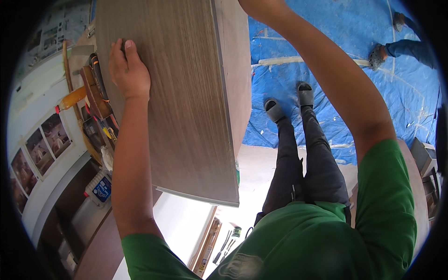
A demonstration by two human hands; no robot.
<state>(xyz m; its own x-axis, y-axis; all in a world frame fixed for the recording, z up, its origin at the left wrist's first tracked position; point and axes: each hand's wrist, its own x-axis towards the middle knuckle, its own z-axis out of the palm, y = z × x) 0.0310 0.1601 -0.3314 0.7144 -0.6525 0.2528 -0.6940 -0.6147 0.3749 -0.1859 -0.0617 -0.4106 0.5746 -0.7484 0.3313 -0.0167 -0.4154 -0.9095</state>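
Note:
A large brown wood-grain panel runs from the top of the view to a pale-edged lower end near the middle. It looks like the face of a board-built cabinet, with a plain pinkish-brown side to its right. My left hand rests on the panel close to its left edge, thumb and fingers extended and apart. Beyond the panel's right side, my right arm reaches up to the top of the view. Only the wrist end of my right hand shows there; its fingers are cut off, so I cannot see what it touches.
Left of the panel are hand tools, an orange bottle and a white jug. A blue tarp covers the floor around my sandalled feet. Another person's shoe stands at the upper right. Boards lean at the right.

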